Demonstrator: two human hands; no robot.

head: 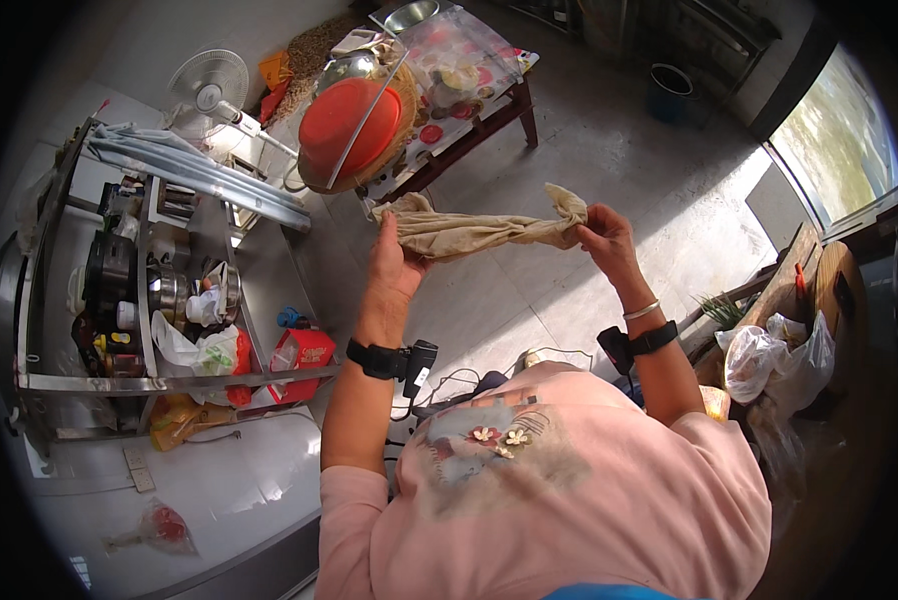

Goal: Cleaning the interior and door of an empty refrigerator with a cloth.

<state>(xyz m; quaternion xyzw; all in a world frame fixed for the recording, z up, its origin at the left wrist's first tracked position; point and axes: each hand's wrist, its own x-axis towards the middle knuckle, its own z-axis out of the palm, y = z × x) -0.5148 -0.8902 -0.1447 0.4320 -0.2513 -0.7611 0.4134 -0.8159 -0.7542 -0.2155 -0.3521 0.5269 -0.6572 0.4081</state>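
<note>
A beige cloth (486, 234) is stretched between my two hands above the tiled floor, gathered lengthwise into folds. My left hand (398, 259) grips its wider, bunched end, with the thumb lying along the edge. At the other end, my right hand (605, 236) pinches the cloth between thumb and fingers. A loose corner sticks up beside the right fingers. Part of the left fingers is hidden behind the fabric. Both forearms wear black straps with small devices, and a bangle (641, 309) circles the right wrist.
Ahead stands a table (524, 90) with a patterned cover, bearing a red plastic basin (351, 124) on a woven tray. A metal shelf rack (178, 382) with pots and bags is on the left. A standing fan (208, 90) is behind it. Plastic bags (753, 360) are at right.
</note>
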